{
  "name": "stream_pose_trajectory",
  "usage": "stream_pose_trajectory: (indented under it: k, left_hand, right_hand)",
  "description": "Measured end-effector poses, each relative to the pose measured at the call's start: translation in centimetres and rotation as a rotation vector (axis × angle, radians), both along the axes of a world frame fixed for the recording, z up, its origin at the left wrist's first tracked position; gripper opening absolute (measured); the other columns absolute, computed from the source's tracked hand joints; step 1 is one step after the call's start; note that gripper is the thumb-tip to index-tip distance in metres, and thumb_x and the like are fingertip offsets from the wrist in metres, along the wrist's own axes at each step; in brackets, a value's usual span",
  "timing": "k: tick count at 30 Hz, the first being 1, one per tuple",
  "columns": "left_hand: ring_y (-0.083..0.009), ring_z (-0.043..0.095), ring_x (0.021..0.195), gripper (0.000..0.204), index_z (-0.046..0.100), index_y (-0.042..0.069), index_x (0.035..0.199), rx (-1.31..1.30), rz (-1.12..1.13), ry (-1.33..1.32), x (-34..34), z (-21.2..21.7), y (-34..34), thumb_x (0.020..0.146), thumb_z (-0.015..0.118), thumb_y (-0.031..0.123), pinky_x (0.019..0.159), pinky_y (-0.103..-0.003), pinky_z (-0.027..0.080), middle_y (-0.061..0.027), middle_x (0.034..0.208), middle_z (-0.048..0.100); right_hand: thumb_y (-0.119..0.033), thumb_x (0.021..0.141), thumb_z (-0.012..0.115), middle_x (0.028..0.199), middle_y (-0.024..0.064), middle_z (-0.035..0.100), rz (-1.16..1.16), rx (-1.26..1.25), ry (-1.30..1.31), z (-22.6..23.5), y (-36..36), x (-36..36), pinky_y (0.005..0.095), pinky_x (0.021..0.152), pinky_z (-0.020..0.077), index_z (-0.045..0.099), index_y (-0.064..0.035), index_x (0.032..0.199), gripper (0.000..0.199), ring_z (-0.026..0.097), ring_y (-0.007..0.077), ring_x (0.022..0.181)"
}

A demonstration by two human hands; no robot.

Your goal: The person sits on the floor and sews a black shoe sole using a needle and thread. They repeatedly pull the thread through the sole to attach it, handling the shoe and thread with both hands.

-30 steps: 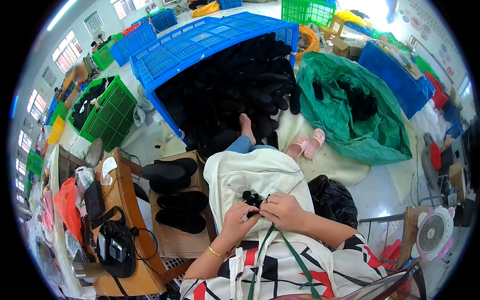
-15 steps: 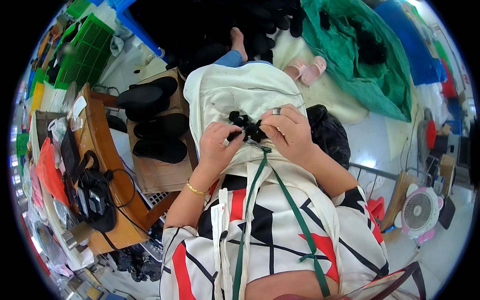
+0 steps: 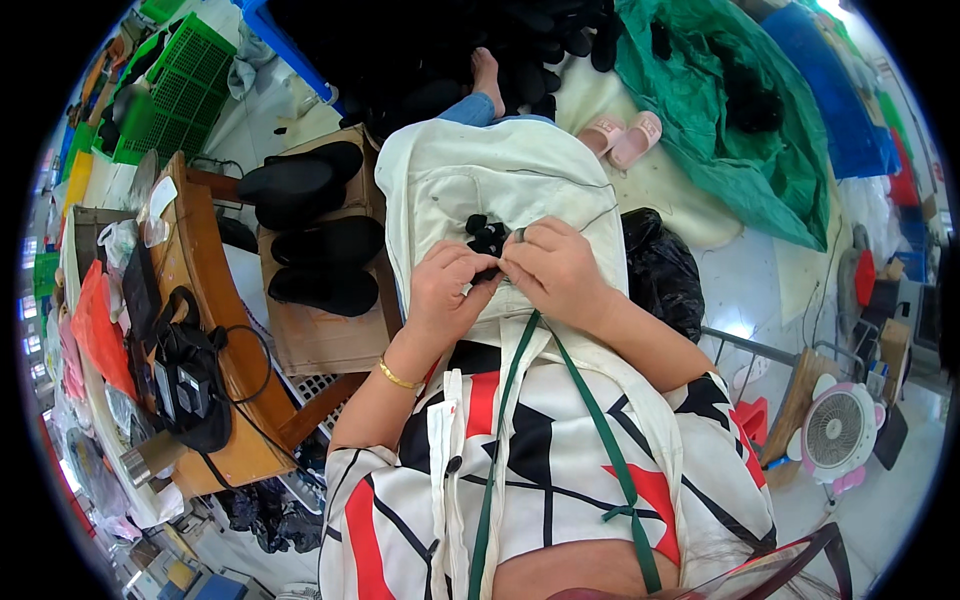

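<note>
I'm working small black pieces (image 3: 486,236) over my white apron (image 3: 510,165), left hand (image 3: 448,290) and right hand (image 3: 556,268) pinching them, fingers nearly closed; likely needing steady control next.

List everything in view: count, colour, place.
apron: one, white, centre
small pieces: several, black, over apron
cardboard: one, brown, left of apron
shoes: four visible, black, on cardboard
table: one, brown, left
strapped bag: one, black, on table
plastic bag: one, black, right of apron
slippers: two, pink, beside apron
plastic sheeting: one, green, upper right
heap: one, black, top centre
large mesh crate: one, green, upper left
fan: one, white and pink, right
edge clutter: unclear
foot: one, bare, beyond apron
left hand: one, bare, at small pieces
right hand: one, ringed, at small pieces
</note>
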State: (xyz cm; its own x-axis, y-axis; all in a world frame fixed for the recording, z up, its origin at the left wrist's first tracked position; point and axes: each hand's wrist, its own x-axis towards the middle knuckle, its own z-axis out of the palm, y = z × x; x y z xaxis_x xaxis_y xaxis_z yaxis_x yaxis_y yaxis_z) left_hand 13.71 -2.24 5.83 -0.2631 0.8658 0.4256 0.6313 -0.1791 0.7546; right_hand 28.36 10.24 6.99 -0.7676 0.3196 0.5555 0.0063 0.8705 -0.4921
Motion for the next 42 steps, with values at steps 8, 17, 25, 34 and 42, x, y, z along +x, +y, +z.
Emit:
stream_pose_trajectory:
  k: [8,17,25,34,42]
  left_hand:
    - [-0.0295,0.058,0.077,0.027,0.067,0.006,0.09,0.031,0.063,0.135,-0.5,-0.9,0.2,0.065,0.072,-0.002,0.067,-0.038,0.048,-0.0091,0.078,0.062]
    - [-0.0292,0.058,0.077,0.026,0.067,0.005,0.096,0.036,0.208,0.24,-3.1,-0.4,-0.1,0.07,0.071,0.0,0.069,-0.039,0.048,-0.0088,0.079,0.061]
    - [-0.0282,0.057,0.078,0.017,0.068,0.003,0.094,0.011,0.31,0.209,-5.2,-1.0,-1.5,0.077,0.068,0.001,0.068,-0.036,0.046,-0.0108,0.079,0.061]
    - [-0.0056,0.046,0.059,0.012,0.071,0.001,0.093,-0.339,0.241,-0.446,-4.4,-2.8,-1.2,0.083,0.067,0.007,0.054,-0.022,0.036,0.0045,0.067,0.056]
    - [-0.001,0.045,0.063,0.012,0.07,0.001,0.092,-0.561,-0.034,-0.739,-1.7,-1.0,-0.6,0.082,0.068,0.008,0.055,-0.019,0.035,0.0071,0.07,0.056]
  right_hand:
    - [-0.002,0.087,0.06,0.078,0.0063,0.059,0.346,-0.461,0.027,4.9,-1.7,1.0,0.0306,0.064,0.0493,0.056,-0.004,0.091,0.006,0.058,0.0181,0.07]
    - [-0.013,0.095,0.058,0.067,0.0027,0.053,0.222,-1.339,0.654,8.4,1.0,11.4,0.0263,0.042,0.039,0.049,-0.0062,0.095,0.011,0.054,0.0157,0.054]
    - [-0.013,0.098,0.051,0.06,-0.0013,0.036,-0.155,-1.189,1.29,13.7,12.0,26.1,0.0241,0.078,0.0494,0.053,0.0013,0.086,0.019,0.038,0.0106,0.053]
    - [-0.001,0.087,0.055,0.079,0.0068,0.053,-0.928,-0.601,0.99,4.8,17.5,34.3,0.0351,0.087,0.0532,0.051,-0.001,0.094,0.008,0.059,0.0206,0.074]
    - [-0.008,0.085,0.068,0.084,-0.0022,0.054,0.013,-1.104,-0.244,-2.7,3.2,7.1,0.0232,0.067,0.0441,0.06,-0.0035,0.119,0.034,0.05,0.0061,0.073]
